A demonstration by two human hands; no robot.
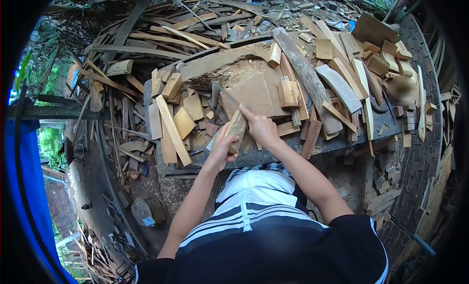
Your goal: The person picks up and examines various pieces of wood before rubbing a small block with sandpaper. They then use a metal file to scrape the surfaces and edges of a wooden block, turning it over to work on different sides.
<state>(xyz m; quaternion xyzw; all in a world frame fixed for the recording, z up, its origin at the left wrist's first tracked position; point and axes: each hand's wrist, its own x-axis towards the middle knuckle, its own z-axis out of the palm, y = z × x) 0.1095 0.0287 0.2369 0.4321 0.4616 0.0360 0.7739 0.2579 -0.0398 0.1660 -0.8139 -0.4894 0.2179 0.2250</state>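
Near the front edge of the workbench, my left hand (224, 146) is closed around a short wooden block (237, 130) that stands tilted. My right hand (261, 128) is closed on a thin dark tool (228, 95), whose narrow end points up and left across the top of the block. Its handle is hidden in my fingers. Behind both hands lies a wide flat wooden board (254, 94). A dark-handled tool (215, 94) rests just left of this board.
Wooden blocks (289, 92) and long planks (308, 78) crowd the bench (195, 165) on both sides. Scrap wood (141, 44) is heaped behind and to the left. A round-headed mallet-like object (402, 91) is at the right. A blue sheet (29, 186) hangs at far left.
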